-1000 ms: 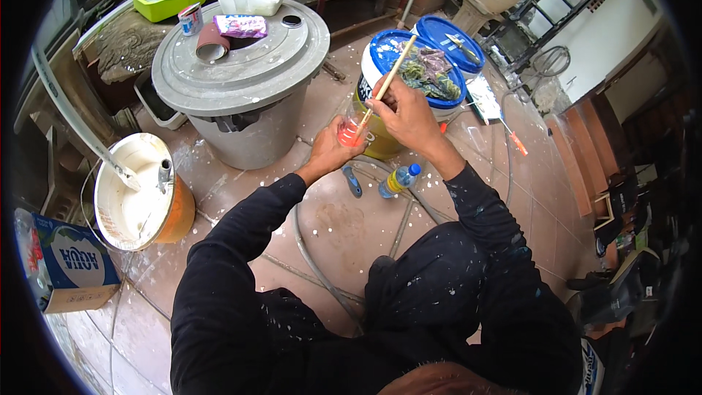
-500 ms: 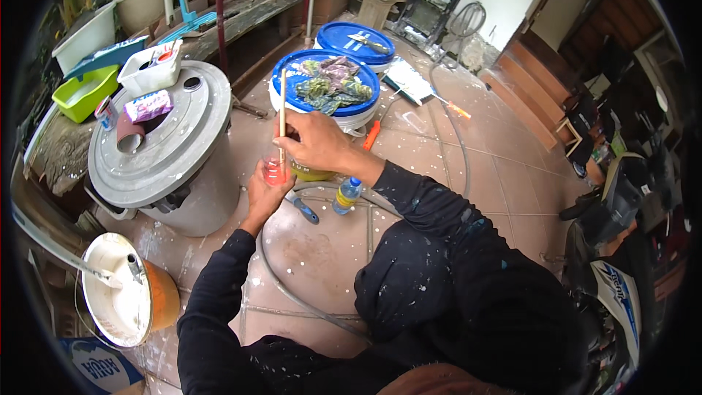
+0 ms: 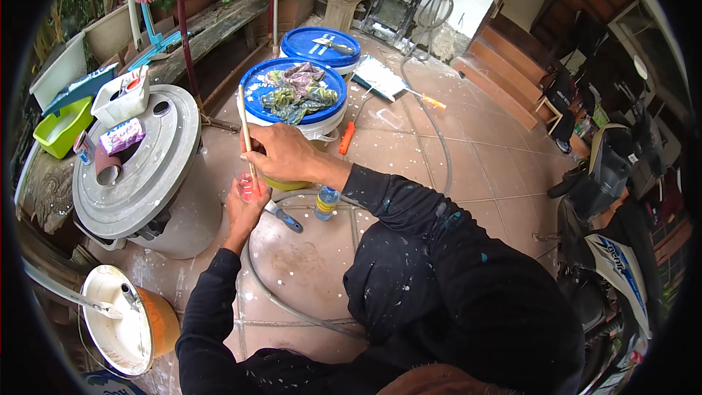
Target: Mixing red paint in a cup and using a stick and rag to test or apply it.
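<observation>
In my left hand (image 3: 243, 210) is a small clear cup (image 3: 251, 189) with red-pink content, the fingers wrapped round it. My right hand (image 3: 285, 152) pinches a long thin wooden stick (image 3: 243, 110), held nearly upright with its lower end down in the cup. Whether that end carries bristles is hidden. Beneath my hands a yellow-green container (image 3: 287, 185) shows in part. Close by on the tiles stand a small clear bottle (image 3: 326, 203) with a blue cap and a scraper (image 3: 289, 221) with a blue-black handle.
A blue-lidded bucket (image 3: 252, 88) bears a crumpled cloth (image 3: 296, 95); another stands behind it. At left are a large grey lidded bin (image 3: 164, 168) and an orange bucket (image 3: 162, 314) holding a brush. A hose (image 3: 252, 267) crosses the tiles; a motorbike (image 3: 614, 271) stands right.
The whole view has shifted, so most things sit further left in it. Both hands keep their hold on the cup and the stick, whose top now leans slightly more to the left.
</observation>
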Available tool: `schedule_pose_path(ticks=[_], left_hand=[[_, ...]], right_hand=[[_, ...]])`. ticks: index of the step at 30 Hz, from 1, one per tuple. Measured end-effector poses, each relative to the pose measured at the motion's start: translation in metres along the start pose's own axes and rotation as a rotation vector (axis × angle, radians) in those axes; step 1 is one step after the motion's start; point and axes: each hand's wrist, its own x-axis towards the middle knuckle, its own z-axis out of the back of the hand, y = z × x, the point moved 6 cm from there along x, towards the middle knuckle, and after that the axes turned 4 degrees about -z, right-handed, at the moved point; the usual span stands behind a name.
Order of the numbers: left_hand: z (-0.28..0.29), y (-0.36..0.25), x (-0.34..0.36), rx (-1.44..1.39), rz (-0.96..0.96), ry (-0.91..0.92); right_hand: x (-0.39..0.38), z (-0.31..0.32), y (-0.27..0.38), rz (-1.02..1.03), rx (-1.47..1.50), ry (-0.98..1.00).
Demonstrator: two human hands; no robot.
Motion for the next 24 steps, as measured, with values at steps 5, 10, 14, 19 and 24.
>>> schedule_pose_path(ticks=[5, 10, 14, 19, 24], left_hand=[[0.0018, -0.0017, 0.0004, 0.051, 0.024, -0.014], [0.0023, -0.0045, -0.0011, 0.057, 0.031, -0.024], [0.0027, -0.0045, -0.0011, 0.055, 0.044, -0.007], [0.0016, -0.0040, -0.0006, 0.030, 0.031, -0.008], [0.0014, -0.0003, -0.0011, 0.037, 0.049, -0.001]], right_hand=[[0.0000, 0.0018, 0.0010, 0.004, -0.044, -0.026], [-0.0003, 0.0003, 0.0019, -0.022, 0.053, 0.006], [0.0005, -0.0002, 0.0024, -0.032, 0.025, 0.016], [0.0014, -0.0004, 0.0020, -0.013, 0.110, -0.017], [0.0011, -0.0077, -0.0069, -0.043, 0.037, 0.007]])
